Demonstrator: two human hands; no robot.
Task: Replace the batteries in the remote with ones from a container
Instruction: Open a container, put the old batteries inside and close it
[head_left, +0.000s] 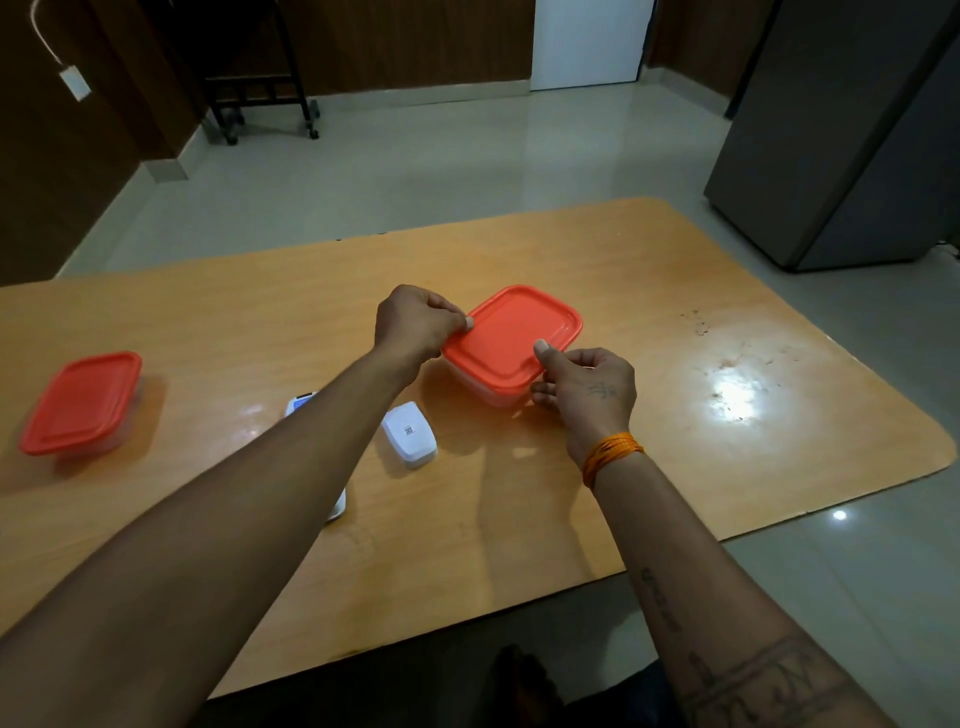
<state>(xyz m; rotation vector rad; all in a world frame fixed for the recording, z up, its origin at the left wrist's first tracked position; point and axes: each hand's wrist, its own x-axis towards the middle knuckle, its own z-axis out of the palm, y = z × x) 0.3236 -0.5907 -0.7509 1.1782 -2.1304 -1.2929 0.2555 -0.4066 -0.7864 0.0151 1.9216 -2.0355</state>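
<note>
A clear container with an orange-red lid (514, 335) stands in the middle of the wooden table (675, 291). My left hand (418, 325) pinches the lid's left corner, thumb on top. My right hand (589, 387) holds the lid's near right edge, thumb on the lid and fingers under the rim. The white remote (306, 402) lies under my left forearm, mostly hidden. Its white battery cover (409, 434) lies apart, just right of the forearm. No batteries are visible.
A second clear container with an orange-red lid (83, 402) sits at the table's left edge. A grey fridge (852, 135) stands at the back right, and a black wheeled stand (260, 93) at the back left. The table's right side shows light glare.
</note>
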